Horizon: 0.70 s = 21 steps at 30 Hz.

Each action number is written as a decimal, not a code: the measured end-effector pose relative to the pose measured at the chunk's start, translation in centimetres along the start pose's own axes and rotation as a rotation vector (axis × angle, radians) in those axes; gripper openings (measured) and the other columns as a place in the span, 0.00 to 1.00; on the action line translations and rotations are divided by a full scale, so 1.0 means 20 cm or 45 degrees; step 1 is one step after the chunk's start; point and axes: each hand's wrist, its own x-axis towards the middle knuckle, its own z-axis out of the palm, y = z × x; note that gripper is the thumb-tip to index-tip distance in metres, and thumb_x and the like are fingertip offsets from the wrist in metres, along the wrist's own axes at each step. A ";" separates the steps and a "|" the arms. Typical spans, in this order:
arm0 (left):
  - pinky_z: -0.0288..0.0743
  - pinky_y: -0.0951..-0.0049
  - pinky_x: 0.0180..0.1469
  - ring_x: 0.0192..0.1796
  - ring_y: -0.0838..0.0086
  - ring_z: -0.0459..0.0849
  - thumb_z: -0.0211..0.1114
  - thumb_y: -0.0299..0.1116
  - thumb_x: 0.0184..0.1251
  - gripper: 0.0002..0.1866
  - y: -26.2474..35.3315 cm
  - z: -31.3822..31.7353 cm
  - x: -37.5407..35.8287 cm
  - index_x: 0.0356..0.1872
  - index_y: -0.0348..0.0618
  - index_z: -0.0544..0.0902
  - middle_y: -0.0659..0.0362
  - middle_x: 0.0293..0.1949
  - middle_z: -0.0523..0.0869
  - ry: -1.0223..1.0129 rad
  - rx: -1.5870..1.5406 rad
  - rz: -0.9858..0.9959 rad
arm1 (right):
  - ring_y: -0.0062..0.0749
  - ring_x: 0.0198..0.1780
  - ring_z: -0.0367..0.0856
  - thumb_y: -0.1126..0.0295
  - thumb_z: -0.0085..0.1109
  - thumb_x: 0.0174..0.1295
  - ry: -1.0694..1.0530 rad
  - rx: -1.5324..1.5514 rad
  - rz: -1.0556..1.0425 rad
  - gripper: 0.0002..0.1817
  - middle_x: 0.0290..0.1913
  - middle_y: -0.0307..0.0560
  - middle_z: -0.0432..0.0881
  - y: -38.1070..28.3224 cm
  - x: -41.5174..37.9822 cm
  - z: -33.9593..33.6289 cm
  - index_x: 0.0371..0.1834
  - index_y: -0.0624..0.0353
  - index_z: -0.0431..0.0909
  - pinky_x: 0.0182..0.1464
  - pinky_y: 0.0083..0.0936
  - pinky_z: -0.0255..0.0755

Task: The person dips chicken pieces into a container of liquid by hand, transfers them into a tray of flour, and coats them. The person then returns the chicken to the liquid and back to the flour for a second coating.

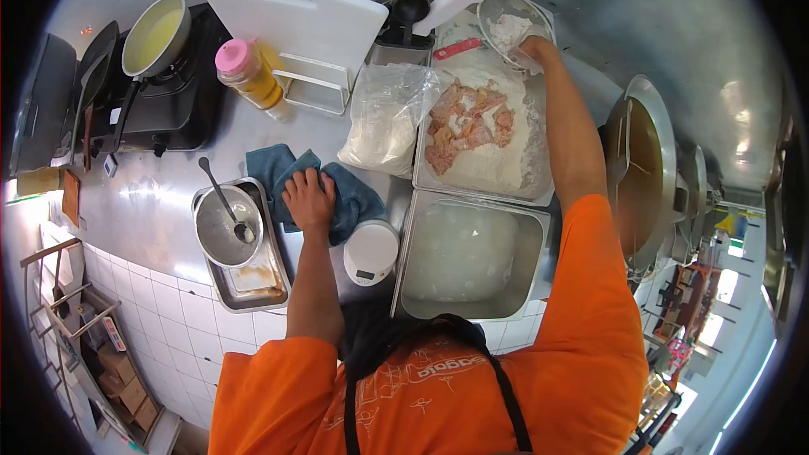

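Note:
My left hand (pixel 308 200) rests on a bunched teal cloth (pixel 354 194), its fingers bent into the folds. At the far end of the steel pan (pixel 543 190), my right hand (pixel 534 50) grips the near rim of a round metal bowl (pixel 484 10), with the fingers partly hidden. White flour (pixel 509 28) lies in that bowl, which looks tilted. Below it in the pan, pieces of raw meat (pixel 472 122) sit on a bed of flour. A red-handled utensil (pixel 458 49) lies at the pan's left side.
Nearer me are a pan of cloudy liquid (pixel 463 248) and a white scale (pixel 372 251). A bag of flour (pixel 383 131) stands left of the meat. A bowl with a spoon (pixel 221 240) sits on a tray. A frying pan (pixel 135 59) is on the stove; a large pot (pixel 645 168) stands right.

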 end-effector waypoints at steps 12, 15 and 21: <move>0.67 0.57 0.46 0.44 0.57 0.76 0.58 0.45 0.66 0.12 -0.01 0.01 -0.01 0.34 0.48 0.76 0.55 0.37 0.77 0.050 0.005 0.023 | 0.41 0.47 0.85 0.46 0.67 0.54 0.390 -0.289 -0.333 0.29 0.46 0.55 0.86 0.14 0.20 0.12 0.46 0.63 0.85 0.49 0.35 0.76; 0.68 0.54 0.44 0.43 0.55 0.77 0.58 0.45 0.66 0.12 -0.01 0.02 -0.01 0.34 0.48 0.76 0.54 0.37 0.77 0.109 0.023 0.062 | 0.47 0.56 0.80 0.43 0.62 0.55 0.582 -0.289 -0.474 0.31 0.54 0.55 0.82 -0.03 0.11 0.15 0.52 0.56 0.82 0.59 0.39 0.72; 0.68 0.54 0.42 0.42 0.55 0.77 0.57 0.46 0.67 0.13 0.04 -0.01 -0.03 0.34 0.46 0.76 0.54 0.37 0.78 0.097 0.105 0.112 | 0.48 0.63 0.77 0.46 0.56 0.60 0.365 -0.237 -0.188 0.27 0.62 0.49 0.79 -0.21 -0.54 -0.11 0.57 0.48 0.82 0.63 0.47 0.70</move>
